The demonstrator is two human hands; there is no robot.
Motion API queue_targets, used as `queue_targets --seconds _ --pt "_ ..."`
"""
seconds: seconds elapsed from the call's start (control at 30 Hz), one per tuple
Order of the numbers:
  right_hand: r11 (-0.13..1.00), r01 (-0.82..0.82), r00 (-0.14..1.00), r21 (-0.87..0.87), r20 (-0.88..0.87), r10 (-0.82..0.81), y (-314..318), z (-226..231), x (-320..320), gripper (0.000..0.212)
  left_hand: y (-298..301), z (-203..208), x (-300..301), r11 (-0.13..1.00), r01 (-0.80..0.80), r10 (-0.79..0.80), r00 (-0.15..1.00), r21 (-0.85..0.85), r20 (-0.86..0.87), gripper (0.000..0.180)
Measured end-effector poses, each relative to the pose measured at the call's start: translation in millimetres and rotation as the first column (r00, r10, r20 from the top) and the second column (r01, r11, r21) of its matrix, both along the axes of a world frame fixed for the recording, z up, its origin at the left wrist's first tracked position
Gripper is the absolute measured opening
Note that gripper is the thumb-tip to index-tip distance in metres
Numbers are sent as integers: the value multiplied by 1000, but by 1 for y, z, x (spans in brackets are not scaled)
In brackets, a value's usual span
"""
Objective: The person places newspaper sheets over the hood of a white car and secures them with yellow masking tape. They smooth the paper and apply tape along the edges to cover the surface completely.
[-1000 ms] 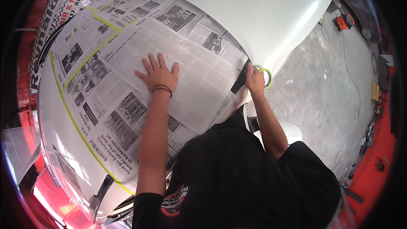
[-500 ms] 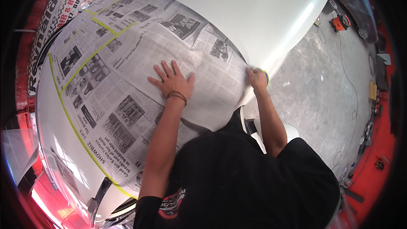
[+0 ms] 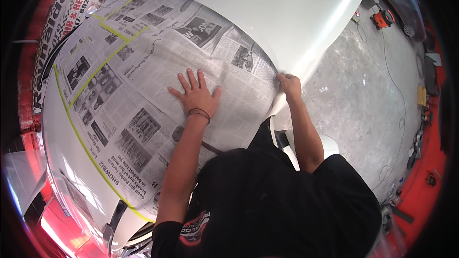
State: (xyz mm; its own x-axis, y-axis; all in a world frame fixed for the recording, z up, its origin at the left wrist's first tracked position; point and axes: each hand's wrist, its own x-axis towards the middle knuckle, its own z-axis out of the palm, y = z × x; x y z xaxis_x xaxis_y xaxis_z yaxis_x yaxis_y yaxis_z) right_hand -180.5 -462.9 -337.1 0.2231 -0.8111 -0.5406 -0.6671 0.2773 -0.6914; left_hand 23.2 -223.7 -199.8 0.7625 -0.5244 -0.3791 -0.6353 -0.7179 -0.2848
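Note:
Newspaper sheets (image 3: pixel 143 93) cover the curved glass of a white car, joined and edged with yellow-green masking tape (image 3: pixel 99 162). My left hand (image 3: pixel 200 99) lies flat on the newspaper, fingers spread, pressing a loose-looking sheet with creases above the hand. At that sheet's right edge, beside the white body panel (image 3: pixel 248 14), my right hand (image 3: pixel 289 86) is closed in a pinch on the newspaper's corner. Its palm side is hidden, and I cannot see whether a tape roll is in it. Below my left hand, the sheet's lower edge passes under my forearm.
My black-shirted body leans against the car's near side. A wiper arm (image 3: pixel 112 220) stands at the lower left. To the right, the grey floor (image 3: pixel 354 95) carries a cable and an orange-and-black machine (image 3: pixel 383 19). Several tools lie along the red edge at far right.
The sheet's lower edge by my body has drawn up and flattened. The yellow-green and blue roll seen beside my right hand is now out of sight. Both hands stay nearly in place.

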Motion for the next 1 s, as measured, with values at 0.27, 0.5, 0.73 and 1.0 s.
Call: queue_targets --seconds 0.27,0.5,0.73,1.0 --pt "980 -22 995 -200 -104 1 -22 -18 -14 48 -28 -17 -12 1000 -9 8 1000 -5 -26 93" --pt "912 -49 985 -408 -170 -23 -20 -18 -10 43 -34 -21 16 997 4 -6 1000 -75 -22 94" --pt "858 -170 975 -485 -207 76 -13 -38 -16 37 -45 -22 31 997 44 -47 998 -57 -50 94" --pt "865 -149 972 -480 -231 39 -18 -48 -16 37 -24 -18 32 997 43 -45 999 -56 -31 90"
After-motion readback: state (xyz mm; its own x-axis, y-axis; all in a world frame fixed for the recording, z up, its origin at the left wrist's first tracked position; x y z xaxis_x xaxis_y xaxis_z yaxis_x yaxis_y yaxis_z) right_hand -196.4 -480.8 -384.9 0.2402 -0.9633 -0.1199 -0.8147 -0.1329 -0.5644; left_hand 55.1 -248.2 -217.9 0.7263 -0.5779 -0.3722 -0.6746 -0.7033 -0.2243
